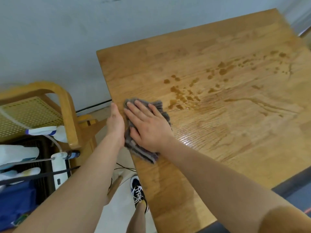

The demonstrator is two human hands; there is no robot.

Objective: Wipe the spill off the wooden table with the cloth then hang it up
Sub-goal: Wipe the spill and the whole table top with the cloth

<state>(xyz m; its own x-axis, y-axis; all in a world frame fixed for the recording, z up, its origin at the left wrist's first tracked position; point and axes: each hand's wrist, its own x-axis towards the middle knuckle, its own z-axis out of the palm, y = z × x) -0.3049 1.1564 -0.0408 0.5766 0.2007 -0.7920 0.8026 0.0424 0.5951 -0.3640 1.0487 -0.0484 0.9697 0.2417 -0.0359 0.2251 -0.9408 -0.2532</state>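
A grey cloth (161, 110) lies bunched at the left edge of the wooden table (235, 148). My right hand (148, 125) presses flat on the cloth with straight, spread fingers. My left hand (116, 123) is held edge-on against the table's left side, right beside the cloth, fingers straight. Brown spill drops and streaks (185, 95) spread across the tabletop from just right of the cloth toward the far right corner (276, 56). A wet sheen shows on the wood near my right wrist.
A wooden chair (65, 111) with a perforated back stands left of the table. Below it sit a white power strip (58, 170), cables, bottles and blue items. My shoe (138, 192) is on the pale floor by the table edge. A grey wall runs behind.
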